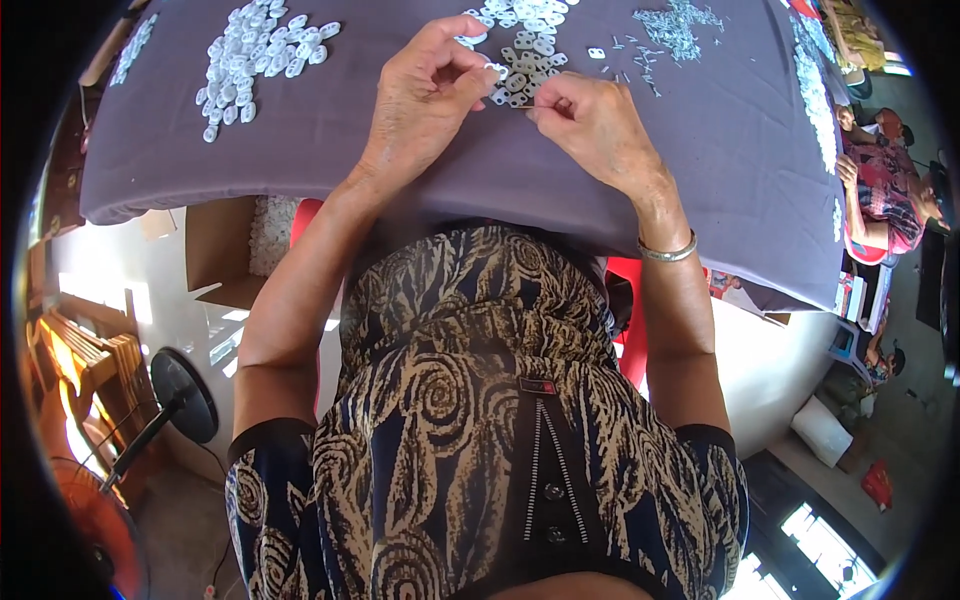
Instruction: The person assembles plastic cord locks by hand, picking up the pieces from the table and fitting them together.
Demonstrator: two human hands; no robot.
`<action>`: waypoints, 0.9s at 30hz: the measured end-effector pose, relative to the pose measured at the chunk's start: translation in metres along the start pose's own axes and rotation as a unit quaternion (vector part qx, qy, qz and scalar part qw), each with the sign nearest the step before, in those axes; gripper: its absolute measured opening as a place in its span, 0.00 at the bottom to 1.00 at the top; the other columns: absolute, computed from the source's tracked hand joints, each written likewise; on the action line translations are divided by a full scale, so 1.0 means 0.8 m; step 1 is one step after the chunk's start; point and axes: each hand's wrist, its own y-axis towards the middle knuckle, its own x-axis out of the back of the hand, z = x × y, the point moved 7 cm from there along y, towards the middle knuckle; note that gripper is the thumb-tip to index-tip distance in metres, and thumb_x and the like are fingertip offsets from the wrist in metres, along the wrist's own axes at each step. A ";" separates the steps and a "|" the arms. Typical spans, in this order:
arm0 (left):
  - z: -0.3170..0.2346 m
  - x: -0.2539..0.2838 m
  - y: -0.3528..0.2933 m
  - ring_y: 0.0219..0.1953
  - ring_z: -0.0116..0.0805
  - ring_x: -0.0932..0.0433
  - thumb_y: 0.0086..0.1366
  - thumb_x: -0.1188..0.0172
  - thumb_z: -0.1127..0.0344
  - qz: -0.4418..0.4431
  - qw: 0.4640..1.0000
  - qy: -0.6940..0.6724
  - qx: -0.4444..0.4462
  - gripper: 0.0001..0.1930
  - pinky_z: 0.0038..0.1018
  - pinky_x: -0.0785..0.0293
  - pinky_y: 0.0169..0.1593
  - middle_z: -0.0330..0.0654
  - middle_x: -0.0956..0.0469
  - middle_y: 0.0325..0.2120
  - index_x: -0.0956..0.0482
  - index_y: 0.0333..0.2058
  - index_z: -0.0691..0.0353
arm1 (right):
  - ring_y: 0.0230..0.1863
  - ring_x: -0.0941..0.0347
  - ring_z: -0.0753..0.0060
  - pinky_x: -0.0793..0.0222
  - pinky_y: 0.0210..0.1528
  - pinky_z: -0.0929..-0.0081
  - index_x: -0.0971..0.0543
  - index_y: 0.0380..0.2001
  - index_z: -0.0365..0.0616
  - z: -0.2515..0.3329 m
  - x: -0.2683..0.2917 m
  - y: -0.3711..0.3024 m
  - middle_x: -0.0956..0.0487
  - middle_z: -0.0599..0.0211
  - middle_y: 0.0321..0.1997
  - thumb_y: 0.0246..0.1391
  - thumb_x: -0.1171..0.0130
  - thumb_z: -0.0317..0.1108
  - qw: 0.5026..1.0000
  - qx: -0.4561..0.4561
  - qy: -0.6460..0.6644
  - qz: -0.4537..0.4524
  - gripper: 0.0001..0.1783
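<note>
My left hand (pixel 422 100) is raised over the table, thumb and forefinger pinching a small white plastic piece (pixel 496 71). Its other fingers curl above. To the right, my right hand (pixel 600 125) is closed, its thumb and forefinger pressed together near the tablecloth. Something thin seems to stick out of those fingertips, too small to name. Just beyond both hands lies a pile of small white oval pieces with two holes each (pixel 532 62). One loose white piece (pixel 596 53) rests apart, beyond my right hand.
A larger heap of white oval pieces (pixel 250 60) is at the table's left. Small metal screws or pins (pixel 680 30) are scattered at the far right. An open cardboard box (pixel 222 245) and a black fan (pixel 184 395) stand below left. People (pixel 885 190) sit at the right.
</note>
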 end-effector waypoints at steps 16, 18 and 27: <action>-0.003 -0.012 -0.003 0.25 0.18 0.28 0.58 0.41 0.77 0.022 1.000 -0.013 -0.011 0.16 0.18 0.26 0.29 0.35 0.24 0.24 0.29 0.45 0.64 | 0.20 0.36 0.89 0.42 0.20 0.89 0.21 0.32 0.40 -0.005 -0.010 0.033 0.25 0.75 0.23 0.53 0.43 0.27 0.901 -0.032 0.429 -0.052 0.04; -0.005 -0.013 -0.004 0.25 0.18 0.28 0.58 0.41 0.77 0.022 1.000 -0.007 -0.008 0.16 0.18 0.27 0.29 0.35 0.23 0.24 0.30 0.45 0.64 | 0.20 0.36 0.90 0.42 0.21 0.89 0.20 0.33 0.41 -0.004 -0.012 0.032 0.25 0.76 0.23 0.53 0.43 0.27 0.900 -0.038 0.432 -0.043 0.04; -0.006 -0.015 -0.006 0.25 0.18 0.27 0.58 0.41 0.76 0.026 1.000 0.010 -0.009 0.15 0.17 0.27 0.29 0.35 0.23 0.24 0.30 0.45 0.63 | 0.24 0.34 0.90 0.34 0.26 0.88 0.21 0.34 0.38 -0.010 -0.011 0.030 0.25 0.77 0.24 0.53 0.42 0.29 0.893 -0.040 0.445 -0.051 0.07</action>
